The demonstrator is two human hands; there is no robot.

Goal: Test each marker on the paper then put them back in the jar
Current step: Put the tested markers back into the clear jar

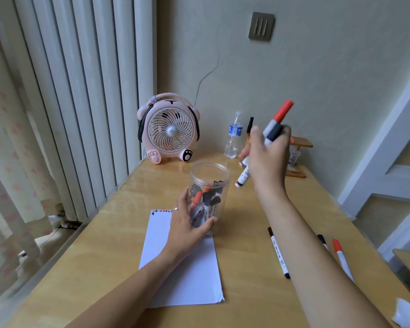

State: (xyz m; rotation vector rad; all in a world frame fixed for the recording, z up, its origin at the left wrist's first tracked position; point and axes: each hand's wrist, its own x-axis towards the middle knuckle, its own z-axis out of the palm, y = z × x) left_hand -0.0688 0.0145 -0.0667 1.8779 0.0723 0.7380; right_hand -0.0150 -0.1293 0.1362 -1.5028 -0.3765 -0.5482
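Here, nearest us, three markers [279,253] lie loose on the surface [104,268] to our right, so the task looks partway through. The paper [187,275] sits ahead, small marks along its far edge. Our left hand [187,223] wraps around the clear jar [210,197], which stands on the paper's far corner and already holds several markers. Beyond it, our right hand [265,157] grips a bunch of markers [273,129] above the surface. How many it holds, we cannot tell; motion blur smears them.
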